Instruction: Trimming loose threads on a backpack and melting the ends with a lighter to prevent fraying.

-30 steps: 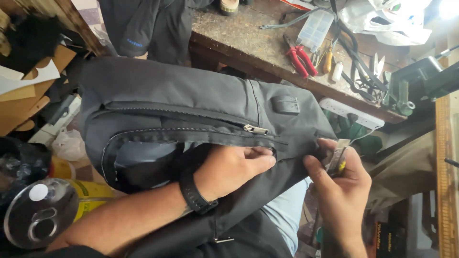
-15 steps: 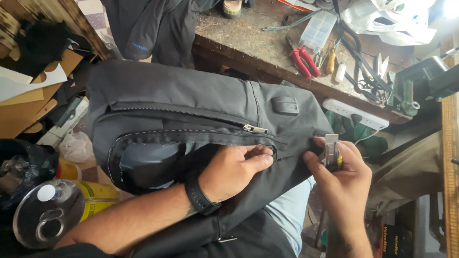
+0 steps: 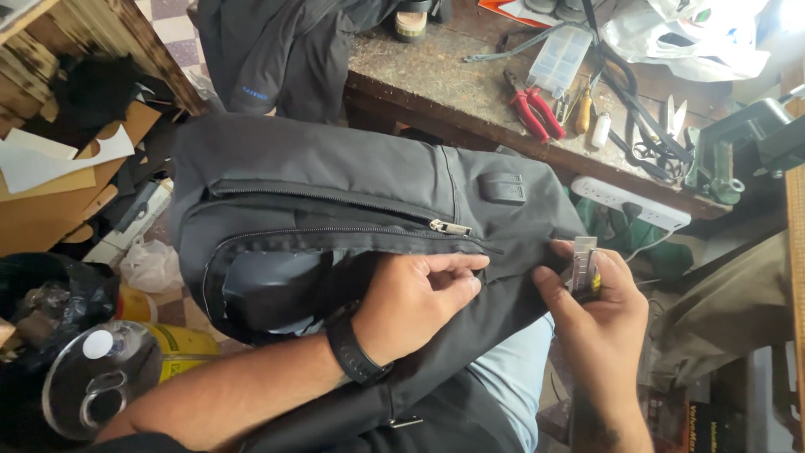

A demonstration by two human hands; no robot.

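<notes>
Backpack [image 3: 335, 193] barely shifted, right hand [image 3: 599, 306] half hiding small blade [image 3: 584, 256]

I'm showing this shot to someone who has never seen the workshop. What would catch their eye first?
Most likely the big dark grey backpack lying across the person's lap in the middle, with one zipper opening gaping. The left hand pinches the fabric at that opening, while the right hand holds a small metal blade tool at the seam. Behind, red-handled pliers stand out on the cluttered wooden workbench.
</notes>
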